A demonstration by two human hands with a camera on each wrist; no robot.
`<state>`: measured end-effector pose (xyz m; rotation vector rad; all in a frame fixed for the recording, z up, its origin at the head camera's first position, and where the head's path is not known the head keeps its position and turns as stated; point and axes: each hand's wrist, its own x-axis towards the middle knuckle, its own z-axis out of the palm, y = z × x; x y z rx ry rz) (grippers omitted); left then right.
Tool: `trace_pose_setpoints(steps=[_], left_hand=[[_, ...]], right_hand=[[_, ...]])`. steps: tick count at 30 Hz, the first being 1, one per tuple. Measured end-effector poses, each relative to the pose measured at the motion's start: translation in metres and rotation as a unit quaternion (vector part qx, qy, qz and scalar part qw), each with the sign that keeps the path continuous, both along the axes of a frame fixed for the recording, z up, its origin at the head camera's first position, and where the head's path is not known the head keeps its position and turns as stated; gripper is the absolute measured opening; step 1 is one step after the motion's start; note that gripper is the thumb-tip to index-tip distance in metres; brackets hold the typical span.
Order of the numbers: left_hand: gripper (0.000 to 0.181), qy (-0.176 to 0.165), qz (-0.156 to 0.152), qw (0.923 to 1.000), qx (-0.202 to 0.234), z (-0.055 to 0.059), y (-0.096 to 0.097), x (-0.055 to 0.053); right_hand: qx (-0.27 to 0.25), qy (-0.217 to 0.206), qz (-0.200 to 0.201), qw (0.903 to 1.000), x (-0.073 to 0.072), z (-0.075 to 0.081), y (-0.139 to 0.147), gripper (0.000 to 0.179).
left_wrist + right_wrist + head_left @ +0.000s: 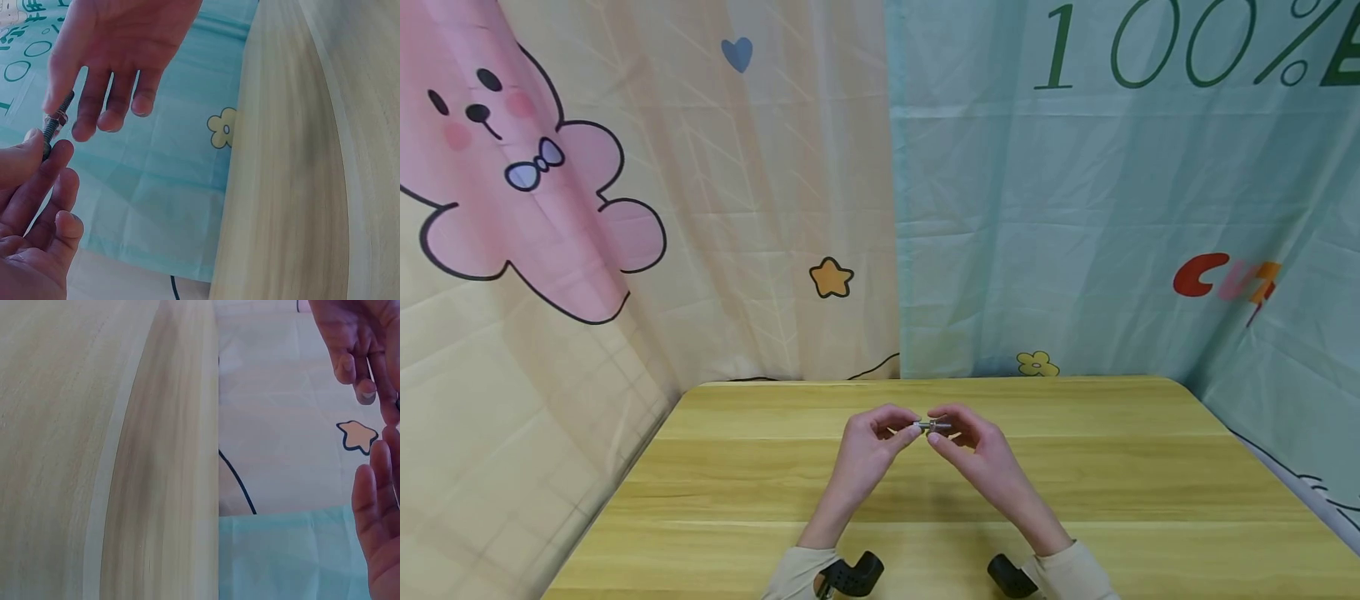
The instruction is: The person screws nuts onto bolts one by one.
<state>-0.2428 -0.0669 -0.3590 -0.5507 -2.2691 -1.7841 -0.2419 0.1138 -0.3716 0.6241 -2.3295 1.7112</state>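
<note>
Above the table, a small metal bolt [924, 425] lies roughly level between the two hands. My left hand [867, 450] pinches one end of it between thumb and forefinger. A small shiny nut [60, 117] sits around the threaded shank, seen in the left wrist view. The thumb and forefinger of my right hand [983, 460] are around the nut, while its other fingers spread apart. In the right wrist view, both hands show at the right edge, and fingers hide most of the bolt.
A wooden table [737, 492] lies beneath the hands. Behind it hang a beige curtain [760, 208] and a light blue curtain [1037, 208], both printed with figures. Black wrist devices [859, 575] are on both forearms near the front edge.
</note>
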Motion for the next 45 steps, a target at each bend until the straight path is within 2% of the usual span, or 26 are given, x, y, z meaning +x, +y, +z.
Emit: trace_pose_setpoints(steps=[5,9,15,22,25,28,32,36,39,45], left_hand=[[0.007,0.002,0.001,1.0000,-0.001,0.000,0.000,0.000],[0.007,0.001,0.001,1.0000,-0.004,0.000,0.000,0.000],[0.007,-0.001,0.000,1.0000,-0.007,0.001,0.000,0.001],[0.007,0.004,-0.003,1.0000,-0.009,0.001,0.001,0.002],[0.008,0.005,-0.005,1.0000,-0.007,0.001,0.002,0.003],[0.008,0.004,-0.003,1.0000,-0.007,0.001,0.002,0.003],[0.008,0.004,0.001,1.0000,-0.008,0.002,0.002,0.003],[0.008,0.006,0.003,1.0000,-0.007,0.003,0.001,0.003],[0.008,0.006,0.002,1.0000,-0.007,0.003,0.001,0.003],[0.008,0.003,-0.002,0.9999,-0.011,0.002,0.002,0.003]], right_hand=[[-0.009,0.027,0.021,0.9994,-0.002,-0.001,0.002,0.022],[-0.013,0.024,0.031,0.9992,-0.002,0.000,0.002,0.018],[0.006,0.017,0.019,0.9997,-0.002,-0.001,0.003,0.012],[0.001,-0.009,-0.012,0.9999,-0.019,-0.026,0.004,0.015],[-0.004,-0.020,-0.013,0.9997,-0.022,-0.030,0.004,0.020],[-0.005,-0.013,-0.009,0.9999,-0.023,-0.031,0.004,0.021],[-0.010,0.026,0.004,0.9996,-0.023,-0.030,0.006,0.026],[-0.010,0.058,0.017,0.9981,-0.024,-0.029,0.007,0.022],[-0.005,0.058,0.015,0.9982,-0.021,-0.026,0.006,0.017],[0.005,0.028,0.009,0.9996,-0.002,-0.002,0.003,0.010]])
